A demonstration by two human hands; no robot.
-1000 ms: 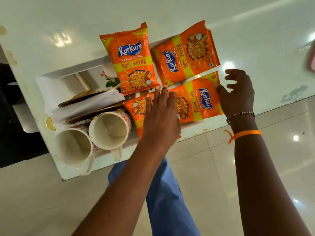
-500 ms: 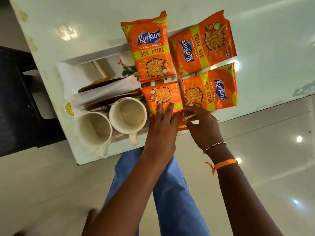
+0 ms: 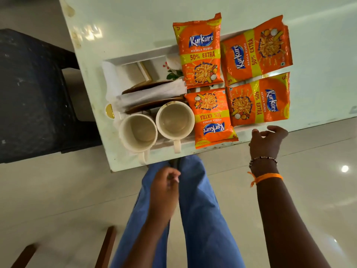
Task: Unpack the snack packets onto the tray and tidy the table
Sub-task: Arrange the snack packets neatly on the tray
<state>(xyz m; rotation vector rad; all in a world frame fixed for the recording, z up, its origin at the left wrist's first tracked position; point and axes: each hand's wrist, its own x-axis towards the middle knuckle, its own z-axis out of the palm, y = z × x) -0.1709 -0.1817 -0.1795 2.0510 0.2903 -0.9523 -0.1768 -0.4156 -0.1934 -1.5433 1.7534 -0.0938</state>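
Several orange Kurkure snack packets lie flat on the white tray (image 3: 135, 58): one at the back (image 3: 200, 53), one back right (image 3: 257, 49), one front right (image 3: 258, 102), and one nearest me (image 3: 212, 118), upside down. My right hand (image 3: 267, 141) hovers at the table's near edge just below the front right packet, fingers curled apart, holding nothing. My left hand (image 3: 164, 192) hangs low over my blue trousers, off the table, fingers loosely curled and empty.
Two empty white mugs (image 3: 138, 131) (image 3: 174, 119) stand at the tray's near left. Behind them lie brown plates with white paper (image 3: 150, 94). The white table (image 3: 135, 22) ends close to my legs. A dark chair (image 3: 32, 89) stands left.
Both hands have let go of the nearest packet and pulled back: the left dropped down to my legs, the right slid right along the table edge. The camera view shifted.
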